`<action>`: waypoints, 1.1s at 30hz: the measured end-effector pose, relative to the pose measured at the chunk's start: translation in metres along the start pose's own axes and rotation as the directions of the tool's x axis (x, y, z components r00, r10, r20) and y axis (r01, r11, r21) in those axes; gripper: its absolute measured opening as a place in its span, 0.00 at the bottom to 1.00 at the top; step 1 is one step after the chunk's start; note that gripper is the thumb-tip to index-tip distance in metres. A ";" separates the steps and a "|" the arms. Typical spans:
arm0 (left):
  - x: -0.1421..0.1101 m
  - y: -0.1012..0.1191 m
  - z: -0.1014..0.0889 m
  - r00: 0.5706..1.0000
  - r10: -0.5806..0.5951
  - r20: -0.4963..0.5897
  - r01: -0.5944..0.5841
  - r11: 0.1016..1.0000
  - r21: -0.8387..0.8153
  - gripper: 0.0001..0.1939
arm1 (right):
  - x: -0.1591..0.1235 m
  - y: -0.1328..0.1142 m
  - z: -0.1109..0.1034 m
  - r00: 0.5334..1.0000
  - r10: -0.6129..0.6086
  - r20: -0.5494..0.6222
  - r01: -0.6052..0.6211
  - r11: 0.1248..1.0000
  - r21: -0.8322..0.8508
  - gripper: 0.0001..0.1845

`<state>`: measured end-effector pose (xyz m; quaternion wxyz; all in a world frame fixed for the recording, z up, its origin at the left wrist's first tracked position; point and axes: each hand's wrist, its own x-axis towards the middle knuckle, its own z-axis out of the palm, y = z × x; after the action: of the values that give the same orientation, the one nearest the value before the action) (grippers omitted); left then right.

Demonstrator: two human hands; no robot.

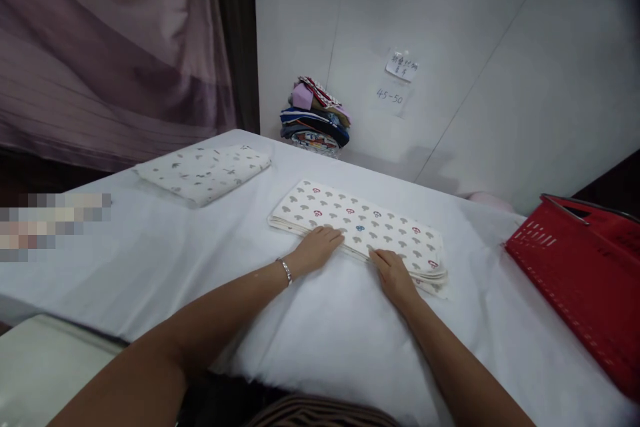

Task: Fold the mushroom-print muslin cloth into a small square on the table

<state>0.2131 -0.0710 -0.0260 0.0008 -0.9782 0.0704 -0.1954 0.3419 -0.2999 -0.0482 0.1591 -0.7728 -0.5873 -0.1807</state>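
Observation:
A long folded cloth (367,230) lies flat on the white-covered table, cream with grey, red and blue mushroom-like prints. Its layers show along the near edge and at the right end. My left hand (314,250), with a bracelet at the wrist, grips the near edge left of the middle, its fingers close together. Further right on that same edge, my right hand (393,273) has its fingers closed on the fabric. The undersides of both hands are hidden.
Another folded white cloth (205,173) with small grey prints lies at the back left of the table (165,260). A red basket (575,280) stands at the right. Behind the far edge rises a stack of folded fabrics (315,113) against the wall. A pale curtain (115,47) hangs at left.

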 end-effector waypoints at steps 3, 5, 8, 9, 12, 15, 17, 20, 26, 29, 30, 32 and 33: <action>0.009 0.017 0.007 0.999 0.043 0.005 -0.043 0.997 -0.058 0.19 | -0.001 0.000 -0.005 1.000 -0.006 0.007 0.006 1.000 -0.002 0.22; 0.012 0.021 0.013 0.999 0.031 0.019 -0.030 0.995 -0.097 0.20 | -0.008 0.007 -0.014 1.000 -0.008 0.024 0.008 1.000 -0.008 0.21; 0.012 0.017 0.018 0.999 0.022 0.041 -0.015 0.989 -0.145 0.21 | -0.032 0.027 -0.036 0.994 0.075 0.077 -0.070 0.996 -0.059 0.19; 0.012 0.015 0.019 0.999 0.025 0.044 -0.018 0.987 -0.159 0.22 | -0.043 0.036 -0.044 0.988 0.126 0.094 -0.118 0.989 -0.086 0.19; 0.011 0.009 0.019 0.999 0.029 0.040 -0.020 0.980 -0.196 0.22 | -0.079 0.061 -0.067 0.949 0.281 0.139 -0.263 0.955 -0.138 0.20; 0.012 0.010 0.017 0.999 0.020 0.035 -0.012 0.976 -0.217 0.21 | -0.104 0.079 -0.082 0.907 0.401 0.125 -0.395 0.916 -0.071 0.21; 0.017 0.015 0.015 1.000 0.006 0.019 -0.002 0.975 -0.223 0.19 | -0.108 0.086 -0.087 0.834 0.551 0.036 -0.552 0.829 0.085 0.21; 0.034 0.033 0.010 1.000 0.025 -0.002 -0.024 0.968 -0.252 0.16 | -0.101 0.090 -0.091 0.562 0.827 0.024 -0.772 0.513 0.376 0.18; 0.075 0.083 0.015 0.992 0.123 0.031 -0.106 0.941 -0.322 0.14 | -0.079 0.088 -0.090 0.358 0.885 0.297 -0.872 0.203 0.444 0.13; 0.083 0.099 0.024 0.988 0.152 0.029 -0.133 0.930 -0.341 0.12 | -0.071 0.089 -0.087 0.320 0.862 0.393 -0.896 0.141 0.420 0.17; 0.084 0.101 0.027 0.987 0.155 0.027 -0.137 0.929 -0.343 0.12 | -0.069 0.090 -0.087 0.308 0.855 0.417 -0.903 0.124 0.411 0.19; 0.084 0.105 0.031 0.988 0.149 0.027 -0.131 0.932 -0.339 0.12 | -0.064 0.092 -0.085 0.284 0.848 0.447 -0.914 0.098 0.393 0.19; 0.083 0.105 0.033 0.990 0.141 0.028 -0.124 0.935 -0.333 0.12 | -0.063 0.093 -0.084 0.273 0.849 0.453 -0.918 0.090 0.385 0.19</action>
<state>0.2874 -0.1875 -0.0276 -0.1483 -0.9622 0.1677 -0.1550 0.4083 -0.4155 -0.0067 0.4302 -0.8825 -0.0332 0.1870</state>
